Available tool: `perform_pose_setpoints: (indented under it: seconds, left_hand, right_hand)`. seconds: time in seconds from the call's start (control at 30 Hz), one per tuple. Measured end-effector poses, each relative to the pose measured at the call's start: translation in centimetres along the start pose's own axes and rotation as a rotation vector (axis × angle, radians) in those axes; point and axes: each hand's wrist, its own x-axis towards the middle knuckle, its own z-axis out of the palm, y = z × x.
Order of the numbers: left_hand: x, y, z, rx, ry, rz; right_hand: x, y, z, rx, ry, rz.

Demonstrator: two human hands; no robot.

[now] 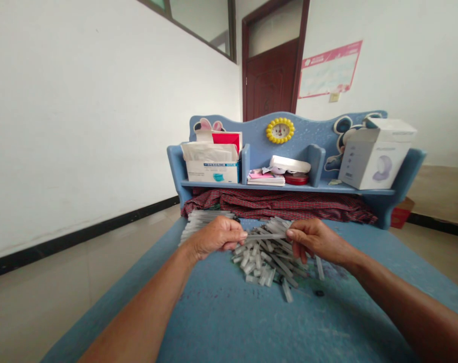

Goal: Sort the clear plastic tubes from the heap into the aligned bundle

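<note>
White wall, well left of the left hand; black skirting along its foot, tiled floor below. Stack of long clear strips on the blue table, just beyond and left of the left hand, partly hidden by it. Mask box on the blue shelf, farther beyond the left hand, top open, something red sticking up at its back.

Left hand: thumb and fingers pinched on left end of one strip. Strip is held about level between the two hands, above the pile. Hands apart, one at each end. Pile of loose clear and greyish pieces, below and between the hands, messy, some lying nearer the camera. Checked cloth bunched under the shelf, beyond both hands. Brown door far behind. Booklets, yellow-rimmed clock and red case beyond the gap between hands; white item above the case.

Right hand: thumb and fingers pinched on the strip's right end. Small black bit on the table, nearer the camera than the right hand. Poster on the wall far behind it. White carton on the shelf, beyond and right of the right hand.
</note>
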Motion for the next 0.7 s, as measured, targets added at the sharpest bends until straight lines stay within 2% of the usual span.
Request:
perform_pose_setpoints:
  seconds: [0.33,0.7]
  left_hand:
    - [-0.18,-0.03,-0.17,-0.010,-0.039,-0.049]
    - [-0.21,-0.41,-0.56,-0.033,-0.048,-0.035]
  right_hand:
    - [-0.04,0.35,-0.16,0.061,-0.002,0.005]
    - [-0.16,0.17,-0.17,0.106,0.035,-0.067]
